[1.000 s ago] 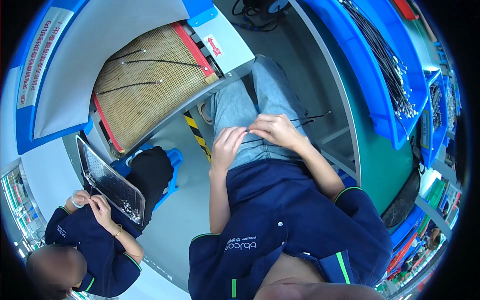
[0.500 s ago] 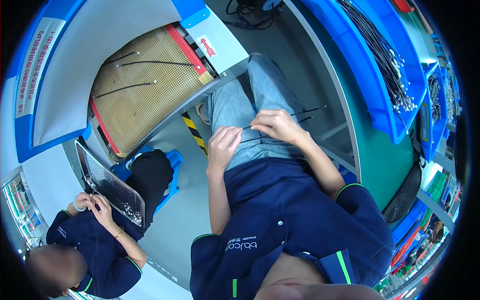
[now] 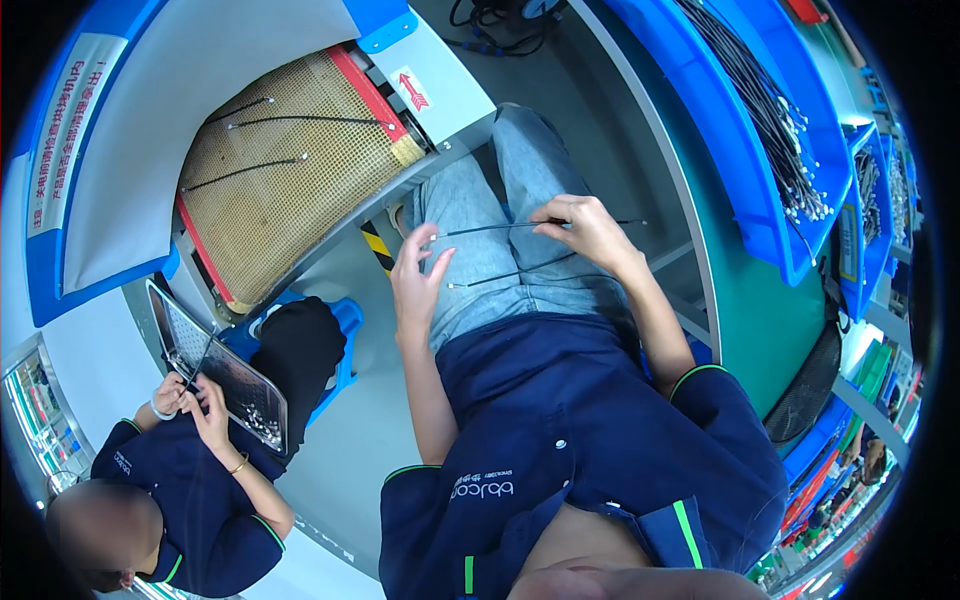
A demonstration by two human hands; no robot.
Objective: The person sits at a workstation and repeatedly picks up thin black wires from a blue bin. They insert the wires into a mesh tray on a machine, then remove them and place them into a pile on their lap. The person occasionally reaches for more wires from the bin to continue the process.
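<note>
Drawing apart, our left fingers [image 3: 441, 265] are spreading loose, our right fingers [image 3: 556, 208] pinching slim black cable [image 3: 490, 229] above open, faded denim [image 3: 475, 197].

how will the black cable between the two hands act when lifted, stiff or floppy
The black cable looks mildly springy, its span beside the right hand running nearly straight. Looking slender, it is probably light for its length and may twist easily.
</note>
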